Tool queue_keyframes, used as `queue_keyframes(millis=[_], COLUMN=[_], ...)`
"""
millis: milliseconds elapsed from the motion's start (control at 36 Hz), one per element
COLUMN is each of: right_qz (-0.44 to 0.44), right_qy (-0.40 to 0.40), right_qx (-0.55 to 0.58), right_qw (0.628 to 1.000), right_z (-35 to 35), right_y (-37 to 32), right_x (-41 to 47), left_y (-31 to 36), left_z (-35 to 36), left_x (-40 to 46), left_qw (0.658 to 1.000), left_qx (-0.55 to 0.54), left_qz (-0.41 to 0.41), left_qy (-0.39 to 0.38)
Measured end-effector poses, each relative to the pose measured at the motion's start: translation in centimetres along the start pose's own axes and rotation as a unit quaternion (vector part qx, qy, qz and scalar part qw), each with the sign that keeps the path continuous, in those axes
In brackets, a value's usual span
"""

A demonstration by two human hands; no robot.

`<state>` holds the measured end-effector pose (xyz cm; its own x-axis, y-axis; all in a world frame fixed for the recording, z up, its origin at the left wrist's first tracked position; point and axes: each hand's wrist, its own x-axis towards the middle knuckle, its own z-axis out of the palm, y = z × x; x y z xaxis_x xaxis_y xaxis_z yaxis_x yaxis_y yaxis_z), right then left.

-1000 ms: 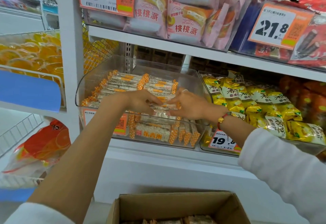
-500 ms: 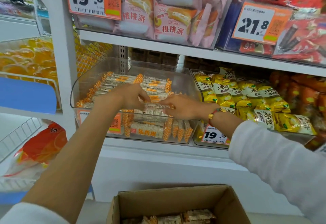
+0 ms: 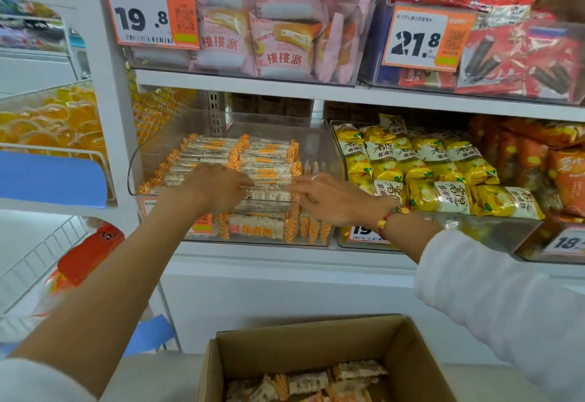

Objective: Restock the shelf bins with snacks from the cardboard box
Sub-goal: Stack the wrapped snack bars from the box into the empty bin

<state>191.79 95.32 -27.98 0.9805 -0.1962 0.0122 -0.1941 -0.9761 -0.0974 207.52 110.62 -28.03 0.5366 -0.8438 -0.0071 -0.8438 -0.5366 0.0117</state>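
A clear plastic bin (image 3: pixel 329 148) on the middle shelf holds rows of white snack bars with orange checkered ends (image 3: pixel 266 156). Both hands reach over its front rim. My left hand (image 3: pixel 218 188) and my right hand (image 3: pixel 329 197) pinch the two ends of one snack bar (image 3: pixel 269 192) lying crosswise on the front stack. Below, an open cardboard box (image 3: pixel 304 343) holds several more of the same bars (image 3: pixel 316 381).
A second clear bin (image 3: pixel 493 230) of yellow snack packs stands right of the first. Pink cake packs (image 3: pixel 278 37) and red packs fill the bins on the upper shelf. A wire basket (image 3: pixel 41 94) with orange jellies sits at the left.
Both hands stay at the bin's front and have spread slightly apart along the crosswise bar. The view has tilted down, showing more of the box.
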Motion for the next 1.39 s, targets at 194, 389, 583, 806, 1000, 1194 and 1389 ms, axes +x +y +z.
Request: queue_keyframes(millis=[194,389,583,806,1000,1194,1389], right_qz=[-0.052,0.076,0.203,0.216,0.252,0.312,0.284], right_qy=[0.299,0.162,-0.214,-0.319,-0.277,-0.29,-0.231], right_qx=[0.065,0.172,0.172,0.211,0.25,0.335,0.437], right_qw=[0.951,0.969,0.94,0.898,0.893,0.84,0.822], right_z=[3.9,14.0,26.6,35.1,40.1,40.4,36.6], right_y=[0.0,1.8,5.3,5.5,3.0,3.8,3.8], right_x=[-4.4,-10.9,-18.0,-21.5,-21.2,-20.0,-19.4], left_y=[2.8,7.9,11.8,10.4,13.5,14.0,14.1], left_z=[2.9,9.2,22.1,32.9,39.1,39.2,34.3], left_x=[-4.3,-6.8,-9.1,-10.2,-12.5,-12.8,-9.4], left_qw=[0.941,0.957,0.977,0.954,0.927,0.93,0.833], left_qx=[-0.049,-0.073,-0.209,-0.039,-0.016,-0.033,-0.111], left_qz=[0.066,0.124,-0.034,0.125,0.14,0.093,0.101], left_qy=[0.327,0.251,-0.014,-0.271,-0.348,-0.355,-0.533])
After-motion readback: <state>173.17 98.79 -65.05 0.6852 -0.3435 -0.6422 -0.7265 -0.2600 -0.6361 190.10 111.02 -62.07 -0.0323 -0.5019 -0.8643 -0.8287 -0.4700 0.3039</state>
